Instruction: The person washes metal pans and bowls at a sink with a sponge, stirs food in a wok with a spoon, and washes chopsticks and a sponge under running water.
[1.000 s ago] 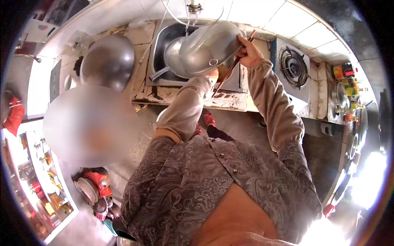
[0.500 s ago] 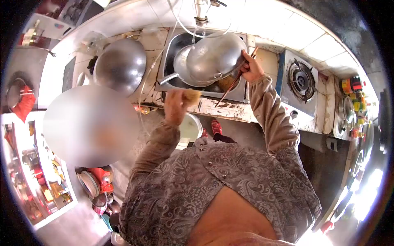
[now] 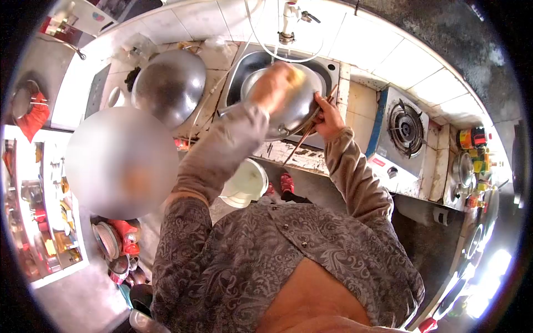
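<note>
A large silvery metal wok [image 3: 300,111] with a small ring at its rim is tilted over the sink [image 3: 328,67]. My right hand [image 3: 330,117] is closed on its right edge and also has a pair of long brown chopsticks [image 3: 300,145] in its grip. Smeared by motion, my left hand [image 3: 271,89] is over the wok, closed around a yellowish scrubber [image 3: 295,76]. Part of another metal pan shows beneath the wok, mostly covered by it and my left arm.
Behind the sink are a faucet [image 3: 287,28] and a white hose. An upturned wok [image 3: 169,86] lies on the left counter; a gas stove [image 3: 407,129] is at right. Below the counter edge stands a pale bucket [image 3: 244,184]. A blurred round patch hides part of the left side.
My left hand has moved up and right with the scrubber, from in front of the sink to over the wok. My right hand keeps its hold; the wok has tilted somewhat.
</note>
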{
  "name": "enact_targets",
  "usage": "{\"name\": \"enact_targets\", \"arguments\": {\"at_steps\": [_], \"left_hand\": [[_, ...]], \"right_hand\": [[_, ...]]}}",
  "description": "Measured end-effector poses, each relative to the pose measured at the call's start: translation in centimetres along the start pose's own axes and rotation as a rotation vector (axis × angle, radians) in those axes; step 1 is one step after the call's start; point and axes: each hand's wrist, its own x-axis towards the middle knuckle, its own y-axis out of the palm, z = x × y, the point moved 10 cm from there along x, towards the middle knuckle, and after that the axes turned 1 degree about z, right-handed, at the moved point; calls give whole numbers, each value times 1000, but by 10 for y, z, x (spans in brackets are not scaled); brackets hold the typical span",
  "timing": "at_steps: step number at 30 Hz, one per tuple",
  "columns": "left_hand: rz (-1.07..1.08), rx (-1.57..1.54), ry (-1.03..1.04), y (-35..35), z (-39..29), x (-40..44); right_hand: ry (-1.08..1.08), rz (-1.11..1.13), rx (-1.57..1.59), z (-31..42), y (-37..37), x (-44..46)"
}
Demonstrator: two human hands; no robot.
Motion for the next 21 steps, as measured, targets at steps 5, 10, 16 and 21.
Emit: {"name": "enact_targets", "arguments": {"at_steps": [5, 10, 16, 21], "left_hand": [[68, 17, -7, 6, 38, 3], [155, -57, -340, -7, 42, 17], [87, 248, 45, 7, 38, 30], [192, -19, -268, -7, 139, 62]], "right_hand": [[-11, 23, 68, 15, -2, 0], [44, 38, 24, 0, -5, -8], [36, 58, 113, -3, 3, -5], [-24, 147, 38, 7, 10, -15]]}}
